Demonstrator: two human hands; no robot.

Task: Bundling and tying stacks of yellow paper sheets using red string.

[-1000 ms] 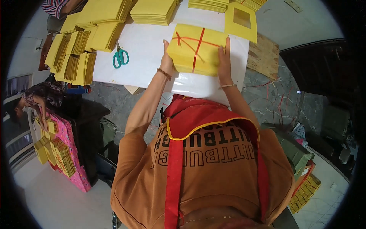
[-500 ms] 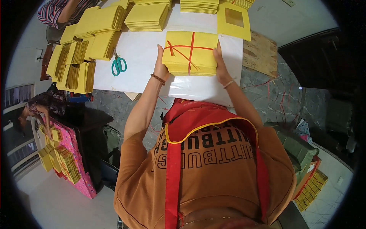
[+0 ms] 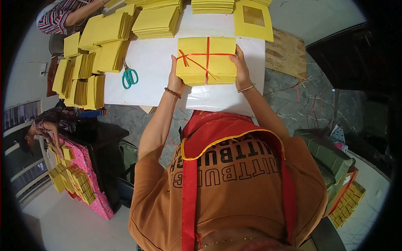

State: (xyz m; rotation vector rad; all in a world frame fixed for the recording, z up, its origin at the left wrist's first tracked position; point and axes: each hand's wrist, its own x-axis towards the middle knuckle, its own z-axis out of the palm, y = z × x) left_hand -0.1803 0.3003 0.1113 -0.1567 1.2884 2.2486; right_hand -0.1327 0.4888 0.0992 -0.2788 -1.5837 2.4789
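Between my two hands is a thick bundle of yellow paper envelopes (image 3: 192, 71), stacked flat and tied crosswise with red ribbon (image 3: 207, 67). A knot sits toward its left side, and the loose ribbon ends trail over the top. My left hand (image 3: 176, 78) grips the left end, fingers partly hidden beneath. At the right end my right hand (image 3: 242, 70) clasps the bundle, its thumb and fingers around the edge. The bundle is over the near part of the white table (image 3: 155, 85); whether it rests there or is lifted, I cannot tell. Teal-handled scissors (image 3: 130, 78) lie left of it.
Several yellow envelope stacks (image 3: 155, 21) line the table's far and left sides. A yellow sheet with a window (image 3: 253, 21) lies far right, near a wooden board (image 3: 286, 54). A striped sleeve (image 3: 63, 17) reaches in far left. Another person works at a pink-covered table (image 3: 94, 180).
The whole view has shifted slightly. Both hands keep hold of the tied bundle, which stays in nearly the same place. The striped-sleeved arm at the far left has moved a little.
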